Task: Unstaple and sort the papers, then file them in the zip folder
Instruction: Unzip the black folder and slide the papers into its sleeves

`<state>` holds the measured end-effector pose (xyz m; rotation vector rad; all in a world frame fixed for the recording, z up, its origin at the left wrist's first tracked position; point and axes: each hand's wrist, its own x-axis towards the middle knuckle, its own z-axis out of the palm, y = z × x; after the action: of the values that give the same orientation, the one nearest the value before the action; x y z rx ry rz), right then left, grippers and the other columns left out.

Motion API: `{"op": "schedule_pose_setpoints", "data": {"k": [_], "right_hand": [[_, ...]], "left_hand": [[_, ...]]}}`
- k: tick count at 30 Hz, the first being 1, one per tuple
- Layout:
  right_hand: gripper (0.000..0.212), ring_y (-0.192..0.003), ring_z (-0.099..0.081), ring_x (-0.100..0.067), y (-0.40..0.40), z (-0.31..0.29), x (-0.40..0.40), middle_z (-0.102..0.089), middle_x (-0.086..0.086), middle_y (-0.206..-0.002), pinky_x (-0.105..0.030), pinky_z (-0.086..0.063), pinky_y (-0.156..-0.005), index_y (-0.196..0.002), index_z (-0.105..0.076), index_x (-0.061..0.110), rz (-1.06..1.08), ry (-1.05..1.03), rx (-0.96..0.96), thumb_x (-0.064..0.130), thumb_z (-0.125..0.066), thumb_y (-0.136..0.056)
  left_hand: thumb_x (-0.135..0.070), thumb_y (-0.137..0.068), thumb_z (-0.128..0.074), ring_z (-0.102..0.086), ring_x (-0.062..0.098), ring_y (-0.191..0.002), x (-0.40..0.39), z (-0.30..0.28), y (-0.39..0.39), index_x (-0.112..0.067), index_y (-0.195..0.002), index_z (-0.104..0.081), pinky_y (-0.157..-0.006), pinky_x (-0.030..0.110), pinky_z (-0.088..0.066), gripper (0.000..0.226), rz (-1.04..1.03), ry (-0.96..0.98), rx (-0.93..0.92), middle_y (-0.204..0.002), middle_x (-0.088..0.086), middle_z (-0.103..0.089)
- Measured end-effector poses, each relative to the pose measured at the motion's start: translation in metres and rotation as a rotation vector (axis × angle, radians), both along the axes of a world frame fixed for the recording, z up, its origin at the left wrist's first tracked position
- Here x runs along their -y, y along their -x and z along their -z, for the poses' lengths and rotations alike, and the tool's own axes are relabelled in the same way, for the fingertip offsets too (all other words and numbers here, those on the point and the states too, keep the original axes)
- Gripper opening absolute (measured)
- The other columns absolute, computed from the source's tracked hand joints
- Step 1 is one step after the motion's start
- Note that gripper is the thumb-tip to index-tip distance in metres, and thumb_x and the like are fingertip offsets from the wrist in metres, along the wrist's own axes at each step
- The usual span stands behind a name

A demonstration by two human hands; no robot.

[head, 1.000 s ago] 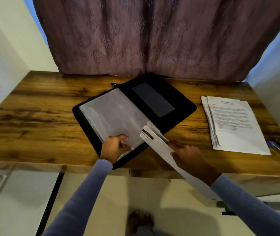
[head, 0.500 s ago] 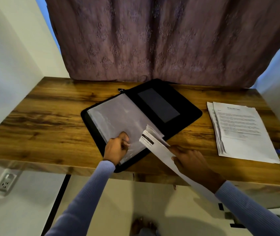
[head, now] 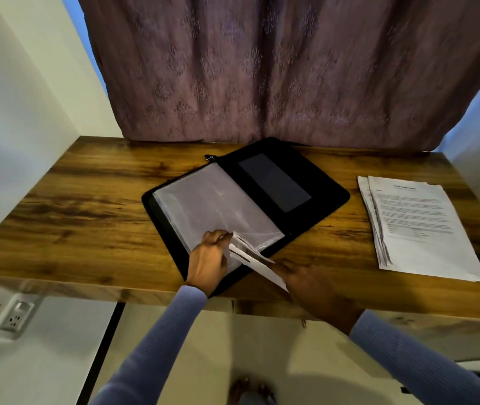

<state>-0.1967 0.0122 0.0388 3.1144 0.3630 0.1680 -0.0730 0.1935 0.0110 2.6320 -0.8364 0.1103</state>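
Filing step: left hand (head: 208,260) pinches open the clear sleeve (head: 218,211) in the zip folder (head: 329,182) on the bench (head: 86,206); right hand (head: 306,283) grips a paper (head: 257,264), corner at the sleeve mouth. Next, probably slide it in. Stack of papers (head: 420,226) waits far right.

Home study nook: wooden desk (head: 86,206) wedged between 2 plain walls, mauve patterned curtain (head: 276,68) at 12 o'clock, wall socket (head: 15,318) at 8 o'clock, printed papers (head: 420,226) stacked at 2 o'clock.
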Motion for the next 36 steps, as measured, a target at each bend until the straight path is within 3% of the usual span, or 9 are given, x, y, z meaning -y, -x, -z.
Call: {"op": "schedule_pose_setpoints", "data": {"k": [4, 12, 18, 22, 24, 28, 30, 33, 36], "right_hand": [[0.057, -0.101, -0.061, -0.03, -0.006, 0.002, -0.006, -0.045, -0.009, -0.138, -0.036, -0.05, -0.077, -0.142, -0.031, 0.018, 0.074, 0.062, -0.289, 0.017, -0.053, -0.089], [0.062, -0.111, -0.054, -0.035, -0.011, 0.011, -0.015, -0.013, -0.009, -0.155, -0.04, -0.049, -0.082, -0.144, -0.025, 0.018, 0.019, 0.161, -0.299, 0.004, -0.05, -0.09], [0.056, -0.121, -0.046, -0.034, -0.022, 0.018, -0.015, -0.029, -0.013, -0.149, -0.042, -0.046, -0.092, -0.141, -0.031, 0.014, 0.038, 0.186, -0.271, 0.01, -0.053, -0.089], [0.05, -0.117, -0.047, -0.032, -0.036, 0.009, -0.018, -0.035, -0.009, -0.145, -0.04, -0.047, -0.09, -0.136, -0.037, 0.017, 0.08, 0.129, -0.271, 0.014, -0.053, -0.088], [0.047, -0.116, -0.048, -0.029, -0.041, 0.004, -0.013, -0.042, -0.007, -0.14, -0.038, -0.045, -0.094, -0.131, -0.044, 0.015, 0.098, 0.018, -0.323, 0.026, -0.058, -0.088], [0.07, -0.111, -0.056, -0.021, -0.051, -0.007, 0.002, -0.056, -0.002, -0.127, -0.034, -0.046, -0.094, -0.124, -0.052, 0.02, 0.199, -0.325, -0.414, 0.069, -0.056, -0.074], [0.063, -0.117, -0.052, -0.021, -0.059, -0.004, 0.012, -0.052, -0.003, -0.133, -0.032, -0.042, -0.099, -0.131, -0.048, 0.019, 0.279, -0.394, -0.436, 0.058, -0.054, -0.083], [0.04, -0.126, -0.046, -0.024, -0.068, 0.003, 0.032, -0.048, -0.006, -0.138, -0.028, -0.036, -0.104, -0.132, -0.049, 0.016, 0.345, -0.526, -0.46, 0.018, -0.055, -0.092], [0.052, -0.127, -0.044, -0.022, -0.069, 0.0, 0.049, -0.042, -0.004, -0.141, -0.016, -0.034, -0.094, -0.137, -0.043, 0.02, 0.385, -0.622, -0.553, 0.004, -0.056, -0.089]], "left_hand": [[0.002, -0.08, -0.054, -0.049, 0.024, -0.118, 0.004, 0.002, 0.002, -0.011, -0.134, -0.046, -0.09, 0.031, -0.048, 0.056, 0.027, 0.029, -0.021, -0.135, 0.005, -0.048], [0.004, -0.077, -0.055, -0.043, 0.024, -0.124, 0.002, 0.006, -0.003, -0.012, -0.138, -0.04, -0.097, 0.033, -0.045, 0.065, 0.102, 0.057, -0.017, -0.14, 0.004, -0.043], [0.008, -0.073, -0.055, -0.046, 0.029, -0.122, 0.003, 0.008, -0.003, -0.006, -0.137, -0.043, -0.1, 0.037, -0.043, 0.066, 0.142, 0.034, 0.056, -0.138, 0.011, -0.047], [0.008, -0.066, -0.06, -0.059, 0.034, -0.106, 0.001, 0.009, -0.002, 0.0, -0.126, -0.054, -0.085, 0.041, -0.054, 0.061, 0.189, -0.013, 0.132, -0.125, 0.017, -0.059], [0.002, -0.067, -0.056, -0.061, 0.034, -0.101, -0.003, 0.01, -0.003, 0.0, -0.122, -0.057, -0.079, 0.041, -0.056, 0.055, 0.202, -0.012, 0.13, -0.121, 0.017, -0.061], [-0.019, -0.07, -0.069, -0.062, 0.028, -0.098, -0.008, 0.02, -0.001, -0.004, -0.121, -0.058, -0.073, 0.036, -0.057, 0.055, 0.218, -0.033, 0.152, -0.118, 0.013, -0.063], [-0.024, -0.073, -0.061, -0.062, 0.027, -0.096, -0.008, 0.025, 0.003, -0.004, -0.121, -0.058, -0.07, 0.034, -0.058, 0.052, 0.225, -0.047, 0.18, -0.118, 0.013, -0.063], [-0.029, -0.067, -0.069, -0.064, 0.027, -0.095, -0.006, 0.032, 0.007, -0.003, -0.121, -0.059, -0.069, 0.033, -0.056, 0.061, 0.223, -0.037, 0.214, -0.122, 0.014, -0.062], [-0.024, -0.079, -0.05, -0.061, 0.024, -0.093, -0.007, 0.039, 0.007, -0.005, -0.126, -0.053, -0.066, 0.031, -0.054, 0.051, 0.248, -0.03, 0.26, -0.13, 0.012, -0.057]]}}
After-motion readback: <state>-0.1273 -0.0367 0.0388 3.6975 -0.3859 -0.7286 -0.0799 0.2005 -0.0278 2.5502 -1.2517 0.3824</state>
